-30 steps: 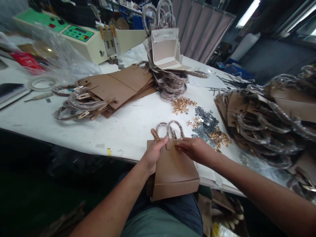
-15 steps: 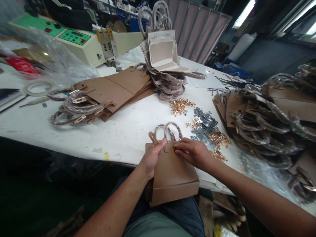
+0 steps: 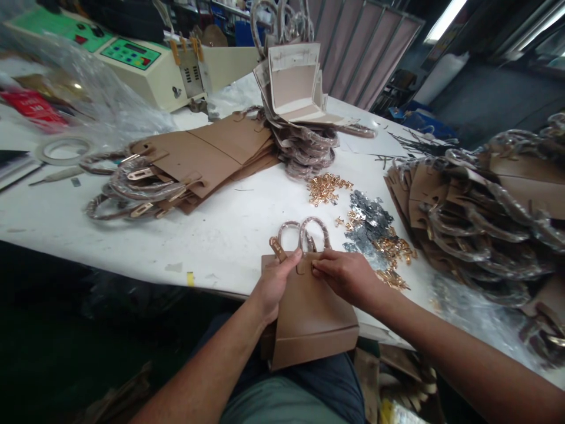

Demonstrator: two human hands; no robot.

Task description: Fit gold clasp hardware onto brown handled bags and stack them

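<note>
A brown handbag panel piece (image 3: 318, 318) with wrapped loop handles (image 3: 314, 222) rests on my lap against the table edge. My left hand (image 3: 276, 285) grips its left side, thumb on the front near the top edge. A strap with a metal end (image 3: 278, 248) sticks up beside that thumb. My right hand (image 3: 342, 272) is closed at the upper front of the bag, fingertips pinching a small gold metal fitting against the surface, right of a U-shaped cut. The fingers mostly hide the fitting.
Gold fittings (image 3: 326, 188) and thin grey metal plates (image 3: 371, 218) lie heaped on the white table (image 3: 212, 241). Brown bag pieces (image 3: 212, 153) are stacked at left, more wrapped-handle bags (image 3: 477, 224) at right. A machine with green panels (image 3: 132, 53) stands at the back left.
The camera view has shifted slightly. My right fingertips have closed in tighter over the gold fitting, which shows less now. My left hand keeps its hold on the bag.
</note>
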